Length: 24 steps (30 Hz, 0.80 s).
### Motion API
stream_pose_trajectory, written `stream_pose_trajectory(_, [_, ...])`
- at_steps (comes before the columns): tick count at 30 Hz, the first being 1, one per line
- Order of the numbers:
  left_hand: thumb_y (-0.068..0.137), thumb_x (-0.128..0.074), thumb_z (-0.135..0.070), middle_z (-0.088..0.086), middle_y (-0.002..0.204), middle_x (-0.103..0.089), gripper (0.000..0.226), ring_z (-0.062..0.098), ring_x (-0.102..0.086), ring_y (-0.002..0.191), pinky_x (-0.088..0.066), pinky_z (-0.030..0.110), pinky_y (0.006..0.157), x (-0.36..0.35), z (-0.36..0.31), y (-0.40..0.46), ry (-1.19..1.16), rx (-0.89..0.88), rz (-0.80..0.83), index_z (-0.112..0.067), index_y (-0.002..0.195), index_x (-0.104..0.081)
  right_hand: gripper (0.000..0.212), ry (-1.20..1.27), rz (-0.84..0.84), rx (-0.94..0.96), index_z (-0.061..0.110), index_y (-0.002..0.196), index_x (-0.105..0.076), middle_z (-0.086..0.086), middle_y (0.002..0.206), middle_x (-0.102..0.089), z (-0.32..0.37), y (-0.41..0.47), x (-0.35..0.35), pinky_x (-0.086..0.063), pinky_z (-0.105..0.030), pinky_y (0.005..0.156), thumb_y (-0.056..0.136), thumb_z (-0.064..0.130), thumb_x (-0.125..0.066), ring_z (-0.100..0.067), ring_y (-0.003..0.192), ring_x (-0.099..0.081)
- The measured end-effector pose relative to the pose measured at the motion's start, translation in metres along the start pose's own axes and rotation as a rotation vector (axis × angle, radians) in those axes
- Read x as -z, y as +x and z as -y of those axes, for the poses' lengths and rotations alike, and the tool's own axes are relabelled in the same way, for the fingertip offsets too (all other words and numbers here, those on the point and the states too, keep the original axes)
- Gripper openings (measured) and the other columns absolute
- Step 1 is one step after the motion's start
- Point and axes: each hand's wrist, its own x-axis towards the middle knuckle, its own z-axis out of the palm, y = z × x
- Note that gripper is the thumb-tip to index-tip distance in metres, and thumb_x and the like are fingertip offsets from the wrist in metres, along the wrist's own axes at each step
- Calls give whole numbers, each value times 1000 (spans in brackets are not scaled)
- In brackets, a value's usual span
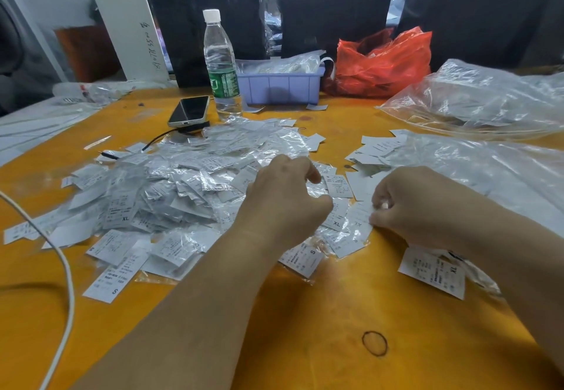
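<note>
Right of the label pile [171, 188], right hand [409, 206] pinches a label [361, 217], left hand [283, 203] curls, hold unclear; bare table [320, 313] lies nearer.

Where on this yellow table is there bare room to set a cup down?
Barest is the near stretch between the two forearms, around the rubber band. Another patch lies left of the label pile, beside the white cable. A narrow strip runs between the purple tray and the pile. The middle and the right, under clear bags, are crowded.

Bright even light, glare on the plastic packets [195, 176], soft shadows, bowed and perhaps blurred edges.
</note>
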Motion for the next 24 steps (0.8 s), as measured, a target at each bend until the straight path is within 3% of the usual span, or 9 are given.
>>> stream_pose_trajectory(3, [86,-65,-38,-8,114,-52,24,14,-52,105,-47,34,89,-1,-1,-1,-13,-26,3,-31,108,-59,11,-4,-50,45,20,86,-72,-1,88,-68,1,-1,-2,-56,-35,72,89,22,-63,-18,78,-64])
stream_pose_trajectory(8, [87,-64,-37,-10,109,-56,21,7,-52,94,-41,22,71,-1,0,1,-52,-55,-45,-29,106,-63,20,20,-139,128,22,78,-69,3,77,-66,0,0,-6,-51,-30,56,90,15,-55,-14,67,-60])
stream_pose_trajectory(11, [89,-62,-35,-14,98,-59,13,-2,-52,82,-37,13,63,-1,-1,2,-139,-63,-55,-29,100,-64,19,228,-232,196,28,78,-64,7,66,-59,1,0,-6,-37,-26,50,93,19,-58,-10,56,-54])
stream_pose_trajectory(14, [92,-59,-34,-13,81,-63,7,-2,-56,68,-37,9,52,0,-3,3,-270,-53,-56,-29,91,-65,17,432,-317,290,28,81,-63,6,52,-55,2,-2,-6,-35,-25,44,95,19,-58,-7,41,-46])
stream_pose_trajectory(19, [96,-52,-30,-7,84,-67,12,5,-60,68,-43,12,44,1,-5,2,-391,-62,15,-28,95,-65,19,681,-332,377,24,82,-62,0,61,-63,7,-6,-5,-30,-16,36,96,12,-55,-6,37,-42])
stream_pose_trajectory(24, [94,-57,-28,-6,77,-67,10,4,-57,59,-44,16,45,4,-4,1,-404,-75,20,-28,88,-66,19,741,-374,371,21,77,-65,8,66,-66,9,-4,-5,-36,-14,47,93,11,-59,-5,51,-51])
